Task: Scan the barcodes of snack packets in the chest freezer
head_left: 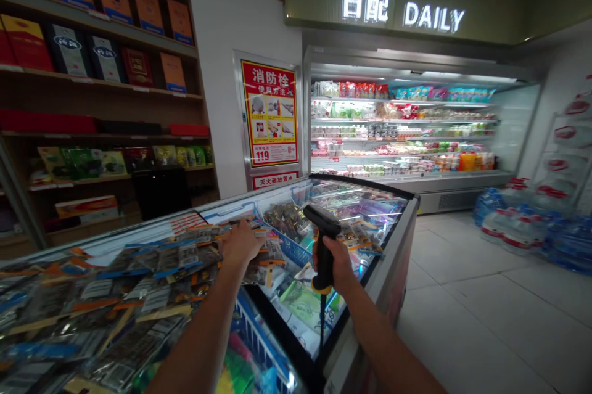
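My right hand (333, 261) is wrapped around the grip of a black and yellow barcode scanner (324, 240), held upright above the chest freezer. Its head points away to the upper left, and a dark cable hangs from the handle. My left hand (241, 245) reaches across a pile of flat plastic packets (161, 264) on the freezer's glass top. Its fingers are bent down onto a packet (271, 252) with orange edging; the fingertips are partly hidden. The packets are clear and dark inside, with white labels and blue, orange or tan strips.
The chest freezer (391, 252) holds blue wire baskets (293, 249) and bagged goods under its glass. Behind it, a lit display fridge (430, 187) stands by a wall poster (271, 113). Boxed goods fill shelves (97, 79) at left. Water bottles (513, 227) stand on the floor at right.
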Motion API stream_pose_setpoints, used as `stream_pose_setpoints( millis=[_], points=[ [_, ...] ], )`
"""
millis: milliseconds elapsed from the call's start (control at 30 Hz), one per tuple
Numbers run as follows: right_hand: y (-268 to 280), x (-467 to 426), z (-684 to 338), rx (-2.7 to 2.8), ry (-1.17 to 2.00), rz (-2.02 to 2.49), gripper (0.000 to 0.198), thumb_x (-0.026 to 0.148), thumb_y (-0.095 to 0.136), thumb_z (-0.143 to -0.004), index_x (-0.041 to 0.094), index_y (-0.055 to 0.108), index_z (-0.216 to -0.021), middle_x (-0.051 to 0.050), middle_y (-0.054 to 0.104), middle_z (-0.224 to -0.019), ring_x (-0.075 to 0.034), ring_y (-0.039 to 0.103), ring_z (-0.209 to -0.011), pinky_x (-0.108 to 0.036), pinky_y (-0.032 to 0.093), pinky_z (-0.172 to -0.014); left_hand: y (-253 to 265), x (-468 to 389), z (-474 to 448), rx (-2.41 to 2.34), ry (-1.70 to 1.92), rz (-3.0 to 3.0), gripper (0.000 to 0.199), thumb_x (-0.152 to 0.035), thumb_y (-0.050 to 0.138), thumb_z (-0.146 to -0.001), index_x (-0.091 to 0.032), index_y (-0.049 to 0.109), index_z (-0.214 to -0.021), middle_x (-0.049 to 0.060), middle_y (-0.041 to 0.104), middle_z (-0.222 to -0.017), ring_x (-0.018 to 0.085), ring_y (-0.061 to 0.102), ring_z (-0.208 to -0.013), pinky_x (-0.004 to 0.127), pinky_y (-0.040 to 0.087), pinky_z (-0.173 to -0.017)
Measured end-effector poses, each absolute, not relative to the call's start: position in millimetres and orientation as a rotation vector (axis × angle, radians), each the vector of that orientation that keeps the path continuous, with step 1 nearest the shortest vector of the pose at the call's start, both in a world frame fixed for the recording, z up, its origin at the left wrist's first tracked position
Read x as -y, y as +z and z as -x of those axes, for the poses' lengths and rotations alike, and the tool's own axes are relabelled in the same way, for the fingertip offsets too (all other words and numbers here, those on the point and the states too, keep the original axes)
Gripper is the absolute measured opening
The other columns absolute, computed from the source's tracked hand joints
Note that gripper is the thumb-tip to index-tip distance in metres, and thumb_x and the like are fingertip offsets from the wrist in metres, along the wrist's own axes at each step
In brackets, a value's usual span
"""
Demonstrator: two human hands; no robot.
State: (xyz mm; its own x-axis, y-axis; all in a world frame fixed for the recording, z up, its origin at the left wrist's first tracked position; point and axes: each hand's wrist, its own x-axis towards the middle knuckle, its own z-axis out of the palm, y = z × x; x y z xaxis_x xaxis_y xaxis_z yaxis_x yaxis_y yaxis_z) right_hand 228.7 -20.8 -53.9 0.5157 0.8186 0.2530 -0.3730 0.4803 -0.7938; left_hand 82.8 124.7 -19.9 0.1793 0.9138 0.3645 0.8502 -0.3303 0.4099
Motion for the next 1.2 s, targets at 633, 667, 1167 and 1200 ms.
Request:
stream_pose_setpoints(
  millis=[633,667,1167,1200],
  points=[
    [-52.7,20.9,-221.4,0.671,1.016,0.699,0.036,0.043,0.061,-0.063,0.014,0.06,-0.085,0.0,0.058,-0.054,-0.01,0.048,-0.038,-0.02,0.038,-0.033,-20.5,-134.0,-82.3,-1.502,0.942,-2.389,0.047,-0.013,0.054,-0.064,-0.018,0.049,-0.111,0.009,0.062,-0.097,0.021,0.058,-0.09,0.029,0.041,-0.075],
    [-53.3,20.8,-221.5,0.677,1.026,0.698,0.035,0.043,0.061,-0.063,0.014,0.06,-0.084,0.0,0.058,-0.055,-0.01,0.048,-0.039,-0.02,0.038,-0.033,-20.6,-136.5,-84.1,-1.447,1.048,-2.341,0.043,-0.012,0.052,-0.065,-0.019,0.051,-0.108,0.007,0.062,-0.095,0.019,0.058,-0.088,0.026,0.041,-0.074],
    [-55.2,22.2,-221.5,0.721,1.131,0.768,0.032,0.045,0.058,-0.065,0.014,0.058,-0.065,0.0,0.056,-0.05,-0.009,0.047,-0.036,-0.02,0.037,-0.032,-35.9,-156.0,-97.5,-1.018,1.484,-1.611,0.047,-0.003,0.044,-0.06,-0.019,0.051,-0.103,0.001,0.059,-0.091,0.011,0.057,-0.075,0.02,0.045,-0.067],
    [-55.1,22.4,-221.4,0.718,1.13,0.762,0.031,0.045,0.059,-0.065,0.014,0.058,-0.067,0.0,0.057,-0.05,-0.009,0.047,-0.036,-0.02,0.037,-0.032,-35.4,-156.3,-97.1,-1.021,1.485,-1.606,0.048,-0.003,0.044,-0.06,-0.02,0.051,-0.104,0.001,0.059,-0.092,0.011,0.057,-0.076,0.02,0.045,-0.067]
  ],
)
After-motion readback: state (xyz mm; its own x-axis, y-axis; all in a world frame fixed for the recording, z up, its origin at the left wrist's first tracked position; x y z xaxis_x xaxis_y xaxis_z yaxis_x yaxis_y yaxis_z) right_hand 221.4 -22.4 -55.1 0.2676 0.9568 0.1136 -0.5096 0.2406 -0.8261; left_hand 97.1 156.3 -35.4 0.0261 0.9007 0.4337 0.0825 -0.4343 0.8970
